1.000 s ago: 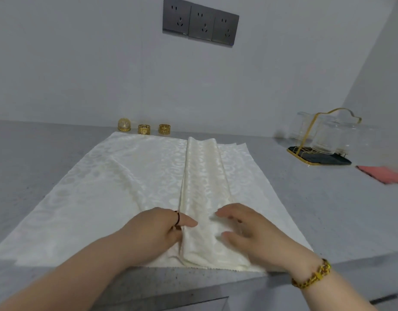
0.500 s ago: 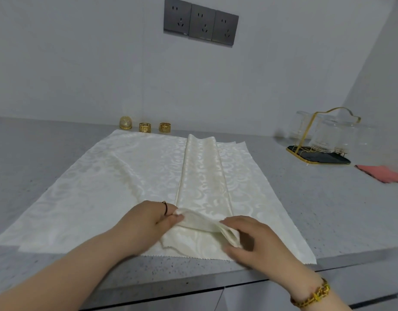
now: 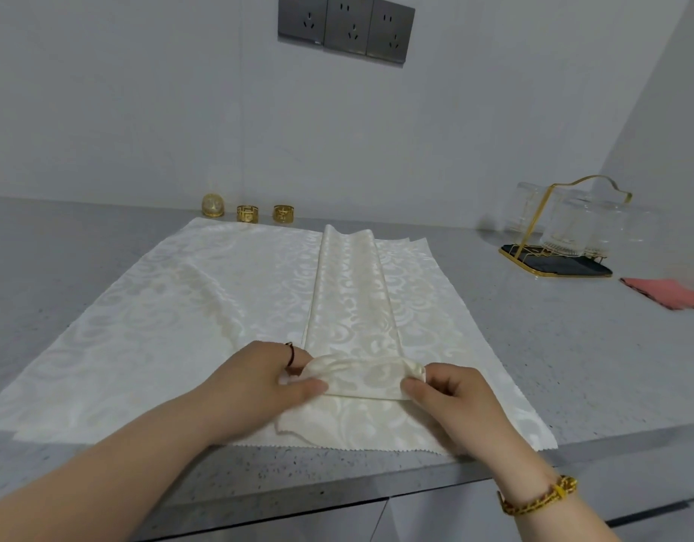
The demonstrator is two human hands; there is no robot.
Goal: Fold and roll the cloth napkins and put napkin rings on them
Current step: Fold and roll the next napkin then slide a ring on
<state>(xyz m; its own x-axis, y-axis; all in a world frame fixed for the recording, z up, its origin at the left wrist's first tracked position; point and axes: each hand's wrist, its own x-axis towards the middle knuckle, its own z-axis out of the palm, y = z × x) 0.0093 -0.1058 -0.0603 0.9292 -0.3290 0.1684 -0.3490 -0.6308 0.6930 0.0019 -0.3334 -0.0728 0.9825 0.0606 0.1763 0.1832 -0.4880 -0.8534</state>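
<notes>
A cream patterned napkin, folded into a long narrow strip [image 3: 351, 291], lies lengthwise on top of flat cream napkins [image 3: 173, 318] spread over the grey counter. The strip's near end is curled over into a small roll [image 3: 361, 379]. My left hand [image 3: 259, 381] pinches the roll's left end and my right hand [image 3: 451, 397] pinches its right end. Three gold napkin rings [image 3: 247, 213] stand in a row at the back by the wall, beyond the cloths.
A gold wire rack with clear glasses on a dark tray [image 3: 560, 244] stands at the back right. A folded pink cloth [image 3: 666, 293] lies at the far right. The counter's front edge [image 3: 337, 490] runs just below my wrists.
The strip's near end, flat a second ago, has been lifted by both hands and turned over away from me into a first roll. The hands have moved forward with it.
</notes>
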